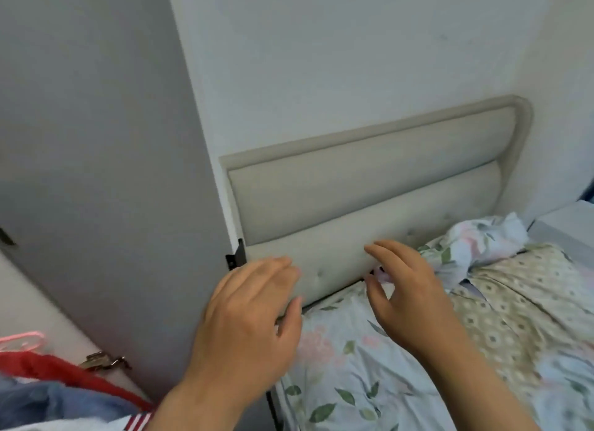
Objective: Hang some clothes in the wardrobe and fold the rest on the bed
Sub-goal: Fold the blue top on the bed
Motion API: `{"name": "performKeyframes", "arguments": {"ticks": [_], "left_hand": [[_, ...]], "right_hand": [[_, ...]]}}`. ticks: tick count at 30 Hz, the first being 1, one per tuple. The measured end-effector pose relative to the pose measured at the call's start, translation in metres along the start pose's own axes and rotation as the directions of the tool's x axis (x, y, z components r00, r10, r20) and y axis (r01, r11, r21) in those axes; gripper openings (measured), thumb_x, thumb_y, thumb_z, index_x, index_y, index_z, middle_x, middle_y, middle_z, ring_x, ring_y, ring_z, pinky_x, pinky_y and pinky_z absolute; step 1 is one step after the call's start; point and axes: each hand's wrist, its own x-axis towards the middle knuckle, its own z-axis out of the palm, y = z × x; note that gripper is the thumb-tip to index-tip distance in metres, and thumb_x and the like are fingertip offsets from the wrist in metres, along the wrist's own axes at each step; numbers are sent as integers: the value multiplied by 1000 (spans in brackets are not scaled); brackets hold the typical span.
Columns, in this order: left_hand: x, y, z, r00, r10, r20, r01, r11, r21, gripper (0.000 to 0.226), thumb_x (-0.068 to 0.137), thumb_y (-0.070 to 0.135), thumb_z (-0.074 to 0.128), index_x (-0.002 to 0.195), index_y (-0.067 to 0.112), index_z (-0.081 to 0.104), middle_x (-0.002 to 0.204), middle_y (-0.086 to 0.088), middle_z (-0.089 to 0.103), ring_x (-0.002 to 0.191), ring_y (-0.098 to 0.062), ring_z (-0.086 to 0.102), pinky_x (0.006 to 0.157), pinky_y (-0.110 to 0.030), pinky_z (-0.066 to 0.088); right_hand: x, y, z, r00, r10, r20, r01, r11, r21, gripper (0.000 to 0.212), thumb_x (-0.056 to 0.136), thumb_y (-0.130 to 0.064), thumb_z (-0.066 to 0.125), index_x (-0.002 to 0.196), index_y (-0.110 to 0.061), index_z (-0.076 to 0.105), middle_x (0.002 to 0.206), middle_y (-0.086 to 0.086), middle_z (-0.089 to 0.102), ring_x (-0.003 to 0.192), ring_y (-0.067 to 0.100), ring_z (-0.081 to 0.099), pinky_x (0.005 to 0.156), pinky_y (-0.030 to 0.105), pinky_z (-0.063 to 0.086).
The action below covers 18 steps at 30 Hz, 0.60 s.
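Note:
Both my hands are raised over the head end of the bed [360,376], which has a pale blue floral cover. My left hand [250,321] hovers by the wardrobe door's edge, fingers relaxed and holding nothing. My right hand [408,289] is just to its right, fingers loosely spread, empty. The grey wardrobe door [106,173] stands open on the left. Clothes hang or lie at the bottom left: a red garment [61,374], a blue one [61,401] and a red-and-white striped edge [138,420]. A pink hanger [24,339] shows above them.
A beige padded headboard [385,179] stands against the white wall. A crumpled floral cloth [482,240] and a beige patterned sheet [520,302] lie on the bed at right. A black hinge [236,257] sits on the door edge. A white bedside surface [569,224] is far right.

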Motion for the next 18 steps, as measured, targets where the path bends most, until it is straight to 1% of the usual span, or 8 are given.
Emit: {"name": "performKeyframes", "arguments": {"ticks": [2,4,8,10,12,14,16,18], "left_hand": [[9,5,25,997,44,68,-41,998,-52,34,85,29,55,112,14,70,117,-2,70,113,-15,56,101,-28,37],[19,7,46,988,41,147,-30,996,-78,40,86,33,51,115,14,70,120,-1,69,115,-13,53,103,-26,33],[40,10,90,970,35,240,7,986,-169,46,86,40,48,118,14,68,122,0,68,117,-13,52,104,-33,43],[48,19,110,962,84,259,-20,970,-242,45,86,39,48,118,14,68,121,0,68,116,-14,53,103,-32,41],[55,32,129,944,149,295,-54,950,-308,45,85,39,49,118,14,68,120,-1,68,115,-13,53,101,-28,35],[62,47,146,916,211,342,-76,926,-369,48,85,42,48,119,16,68,122,0,67,116,-15,55,102,-27,37],[65,63,162,879,286,381,-108,898,-426,50,85,45,46,120,17,68,124,1,67,118,-18,59,102,-31,39],[69,81,173,849,361,386,-135,855,-501,49,85,44,49,119,16,69,123,1,68,118,-19,60,100,-33,41]], "right_hand": [[-2,20,-9,999,50,-19,-51,997,-64,42,83,-14,74,124,-13,66,126,4,64,118,19,55,98,32,46],[-5,36,-20,994,102,-24,-104,988,-117,42,83,-14,75,124,-14,66,126,2,64,119,16,53,99,27,42],[-20,59,-50,971,232,-57,-238,953,-188,44,82,-14,77,124,-15,66,126,1,64,118,10,48,100,21,35],[-34,67,-69,947,310,-85,-321,918,-234,45,84,-17,75,127,-17,64,128,-1,63,119,10,47,100,23,35],[-53,75,-89,904,409,-123,-427,863,-269,46,85,-19,74,130,-20,63,131,-1,61,122,15,51,101,24,35],[-76,81,-108,852,492,-178,-523,801,-292,48,86,-19,74,132,-20,62,133,-1,60,124,18,53,103,28,37],[-101,80,-127,791,572,-218,-611,724,-319,48,88,-21,71,135,-21,59,136,-3,58,127,18,51,105,29,38],[-128,72,-144,717,641,-274,-696,635,-337,48,90,-22,68,137,-21,57,138,-4,56,129,17,50,105,27,36]]}}
